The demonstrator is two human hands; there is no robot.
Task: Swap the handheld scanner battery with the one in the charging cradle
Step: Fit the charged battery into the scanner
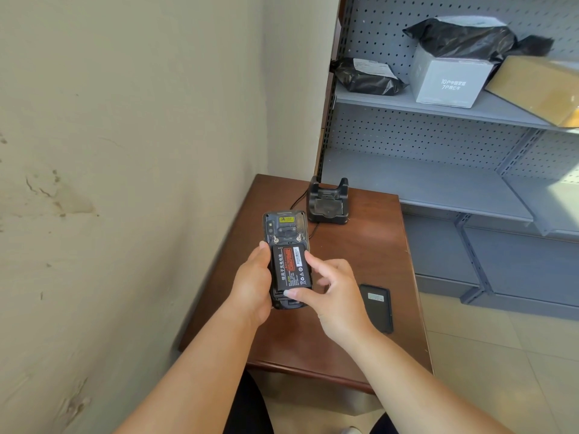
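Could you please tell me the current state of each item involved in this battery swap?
scanner: back cover off, held in left hand
battery: in scanner's bay, right hand fingers on it
back cover: lying on table
charging cradle: upright on table, cable attached

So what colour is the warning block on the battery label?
Orange-red, on the black battery; head view shows it.

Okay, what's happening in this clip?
A person is swapping a scanner battery over a small wooden table. The left hand holds the scanner face down with its back open. The right hand has thumb and finger on the battery sitting in the bay; whether it is going in or coming out cannot be told. The back cover lies on the table to the right, and the cradle stands at the far edge.
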